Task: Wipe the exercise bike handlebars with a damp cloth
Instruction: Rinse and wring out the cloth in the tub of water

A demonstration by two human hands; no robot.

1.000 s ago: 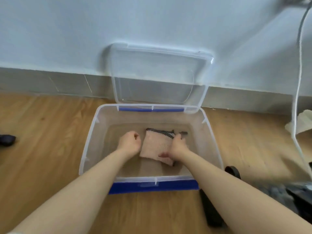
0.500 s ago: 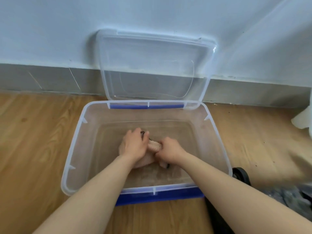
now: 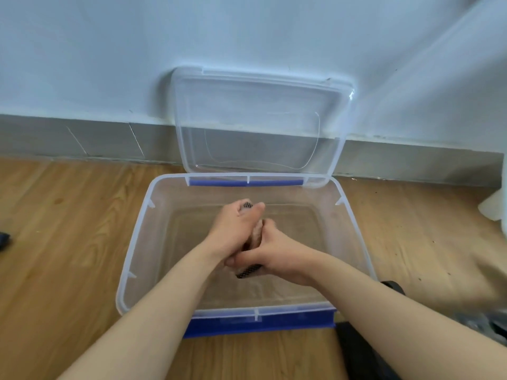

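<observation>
A clear plastic tub with blue latches stands on the wood floor and holds shallow water. Over its middle, my left hand and my right hand both grip a rolled pinkish cloth with a black mesh side. The cloth runs upright between the two fists. Black mesh shows at the top by my left fingers and at the bottom under my right hand. Most of the cloth is hidden inside my hands. The bike handlebars are out of view.
The tub's clear lid leans against the pale wall behind it. A black bike base with a small wheel lies at the lower right. A white object sits at the right edge, a dark item at the far left.
The cloth lay flat in the water under my hands; both hands have bunched it into a roll and lifted it, now gripping it upright between two fists.
</observation>
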